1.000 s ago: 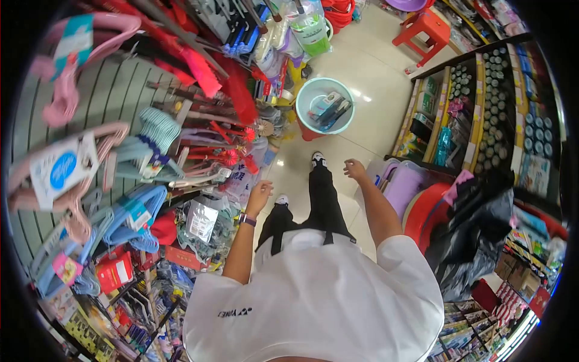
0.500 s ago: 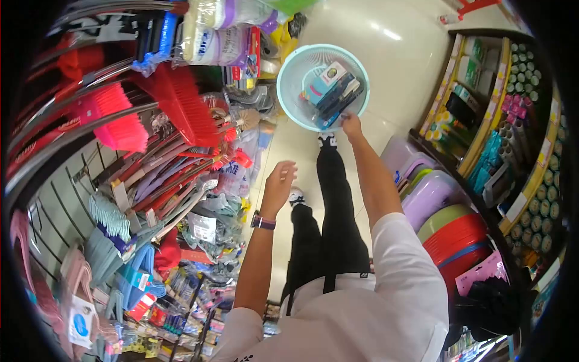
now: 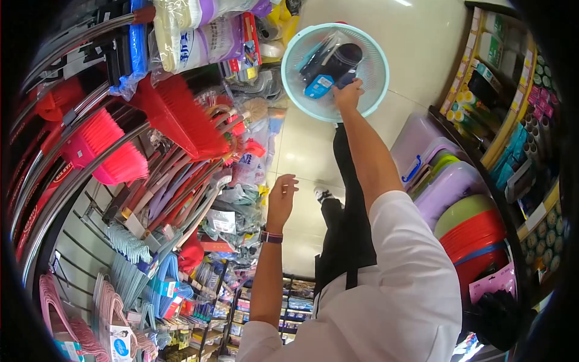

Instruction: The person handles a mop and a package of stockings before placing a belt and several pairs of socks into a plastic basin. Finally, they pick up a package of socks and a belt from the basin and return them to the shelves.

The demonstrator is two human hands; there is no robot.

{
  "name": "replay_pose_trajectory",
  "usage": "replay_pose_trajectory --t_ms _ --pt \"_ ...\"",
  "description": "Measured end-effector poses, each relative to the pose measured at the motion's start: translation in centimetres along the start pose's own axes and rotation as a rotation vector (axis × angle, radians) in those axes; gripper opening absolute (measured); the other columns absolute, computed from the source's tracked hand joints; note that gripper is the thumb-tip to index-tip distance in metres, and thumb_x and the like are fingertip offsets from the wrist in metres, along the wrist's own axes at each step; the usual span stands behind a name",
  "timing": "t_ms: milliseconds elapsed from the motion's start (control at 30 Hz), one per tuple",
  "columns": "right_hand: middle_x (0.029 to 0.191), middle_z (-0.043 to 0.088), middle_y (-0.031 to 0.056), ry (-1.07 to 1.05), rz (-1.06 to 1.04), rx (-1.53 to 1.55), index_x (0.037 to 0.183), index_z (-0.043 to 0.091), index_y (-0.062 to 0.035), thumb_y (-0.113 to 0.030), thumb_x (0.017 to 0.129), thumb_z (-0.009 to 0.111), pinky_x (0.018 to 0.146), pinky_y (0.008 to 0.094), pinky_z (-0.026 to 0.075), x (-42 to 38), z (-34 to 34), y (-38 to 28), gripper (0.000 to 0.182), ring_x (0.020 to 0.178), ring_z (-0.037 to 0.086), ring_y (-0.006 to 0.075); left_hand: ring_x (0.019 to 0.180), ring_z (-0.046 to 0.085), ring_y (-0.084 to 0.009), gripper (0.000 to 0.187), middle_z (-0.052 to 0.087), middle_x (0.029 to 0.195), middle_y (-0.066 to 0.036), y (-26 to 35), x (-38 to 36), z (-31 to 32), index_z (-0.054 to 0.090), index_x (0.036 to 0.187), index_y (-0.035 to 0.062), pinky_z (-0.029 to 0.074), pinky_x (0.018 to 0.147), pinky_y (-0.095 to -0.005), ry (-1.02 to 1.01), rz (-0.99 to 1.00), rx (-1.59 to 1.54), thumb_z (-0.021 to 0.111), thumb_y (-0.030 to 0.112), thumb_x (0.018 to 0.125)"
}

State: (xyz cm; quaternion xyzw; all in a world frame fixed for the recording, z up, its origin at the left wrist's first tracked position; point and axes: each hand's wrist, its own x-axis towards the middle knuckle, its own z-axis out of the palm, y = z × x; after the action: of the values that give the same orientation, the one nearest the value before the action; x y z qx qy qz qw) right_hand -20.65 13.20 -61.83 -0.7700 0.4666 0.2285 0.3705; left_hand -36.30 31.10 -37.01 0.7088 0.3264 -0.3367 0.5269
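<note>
Seemingly, the right hand (image 3: 348, 94) grips a dark item (image 3: 346, 77) in the basket (image 3: 385, 75); left hand (image 3: 281, 200) open.

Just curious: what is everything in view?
Basket: one, pale blue, top centre
Dark item: one, blue-labelled, in basket
Brush heads: several, pink and red, left
Hangers: many, pink and blue, lower left
Wrapped packs: several, cream and purple, top
Basins: stacked, red and green, right
Containers: several, lilac, right
Shelf goods: many, mixed colours, right
Shirt: one, white, bottom
Wristband: one, dark, left wrist
Left hand: one, bare, over floor
Right hand: one, bare, on dark item
</note>
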Motion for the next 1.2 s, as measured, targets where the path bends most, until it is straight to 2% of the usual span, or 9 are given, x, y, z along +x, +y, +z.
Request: replay_pose_trajectory --t_ms 133,267,300,600,733,833,900,1000,1200 --pt "0.119 0.041 0.0237 -0.055 0.087 -0.240 0.123 0.021 -0.0065 -0.021 0.062 0.074 0.086 0.0424 0.042 1.0 0.0 -0.2 0.082 0.102 0.051 0.0381 0.078 0.058 -0.0143 0.021 0.060 0.094 -0.008 -1.1 -1.0 0.3 0.050 0.106 0.0038 0.045 0.071 -0.0258 0.005 -0.054 -0.022 0.045 0.016 0.090" --pt "0.104 0.056 0.0233 -0.177 -0.007 -0.447 0.114 0.037 0.0032 -0.034 0.064 0.068 0.084 0.0401 0.044 2.5 -1.8 1.4 0.070 0.097 0.056 0.0347 0.077 0.058 -0.0139 0.022 0.060 0.092 -0.008 -0.1 -1.8 1.5 0.050 0.107 0.0036 0.045 0.070 -0.0247 0.041 -0.059 -0.115 0.047 0.016 0.089" --pt "0.102 0.057 0.0264 -0.133 -0.086 -0.453 0.106 0.045 0.0065 -0.043 0.062 0.068 0.082 0.0408 0.044 2.0 -2.4 1.5 0.070 0.096 0.055 0.0392 0.077 0.058 -0.0138 0.022 0.060 0.092 -0.008 0.7 -2.1 1.7 0.050 0.107 0.0034 0.045 0.070 -0.0245 0.033 -0.028 -0.098 0.047 0.016 0.089" --pt "0.101 0.060 0.0171 -0.077 -0.199 -0.746 0.108 0.046 0.0019 -0.048 0.069 0.059 0.078 0.0448 0.046 -6.4 -13.3 -3.6 0.065 0.095 0.058 0.0306 0.081 0.061 -0.0174 0.021 0.061 0.092 -0.011 8.4 -7.2 1.8 0.050 0.106 0.0007 0.047 0.070 -0.0270 0.004 0.130 -0.092 0.047 0.012 0.088" --pt "0.099 0.060 0.0178 -0.082 -0.225 -0.758 0.105 0.050 0.0020 -0.047 0.070 0.057 0.075 0.0432 0.047 -8.1 -17.8 -3.2 0.061 0.091 0.059 0.0331 0.082 0.061 -0.0195 0.020 0.061 0.093 -0.013 9.9 -9.3 1.4 0.049 0.105 0.0007 0.047 0.070 -0.0283 0.043 0.295 -0.044 0.046 0.010 0.088" --pt "0.094 0.060 0.0174 -0.214 -0.230 -0.625 0.104 0.052 0.0013 -0.045 0.069 0.058 0.072 0.0380 0.046 -8.6 -20.8 -2.0 0.059 0.084 0.060 0.0286 0.082 0.059 -0.0164 0.022 0.059 0.095 -0.011 12.4 -11.6 0.9 0.049 0.107 -0.0007 0.046 0.073 -0.0262 0.040 0.359 -0.063 0.046 0.013 0.090" --pt "0.090 0.060 0.0140 -0.603 -0.194 -0.098 0.103 0.054 0.0027 -0.041 0.072 0.056 0.067 0.0325 0.046 -10.7 -23.3 -2.4 0.054 0.078 0.059 0.0225 0.082 0.058 -0.0164 0.022 0.059 0.095 -0.011 13.8 -12.8 0.7 0.050 0.106 -0.0007 0.046 0.073 -0.0263 0.043 0.405 -0.076 0.046 0.014 0.090" --pt "0.085 0.058 0.0081 -0.840 -0.195 0.257 0.102 0.055 0.0039 -0.034 0.077 0.054 0.066 0.0271 0.044 -17.7 -27.8 -5.3 0.045 0.075 0.056 0.0157 0.083 0.058 -0.0168 0.025 0.059 0.095 -0.011 14.3 -13.8 0.5 0.048 0.108 -0.0001 0.045 0.074 -0.0268 0.011 0.470 -0.127 0.046 0.017 0.090" --pt "0.098 0.058 0.0125 -1.094 -0.442 0.521 0.110 0.047 0.0080 -0.021 0.085 0.042 0.081 0.0301 0.043 -27.2 -31.8 -8.0 0.038 0.085 0.058 0.0208 0.094 0.055 -0.0173 0.036 0.055 0.104 -0.011 17.5 -17.2 0.9 0.038 0.117 0.0000 0.045 0.075 -0.0273 -0.005 0.588 -0.318 0.047 0.022 0.090"
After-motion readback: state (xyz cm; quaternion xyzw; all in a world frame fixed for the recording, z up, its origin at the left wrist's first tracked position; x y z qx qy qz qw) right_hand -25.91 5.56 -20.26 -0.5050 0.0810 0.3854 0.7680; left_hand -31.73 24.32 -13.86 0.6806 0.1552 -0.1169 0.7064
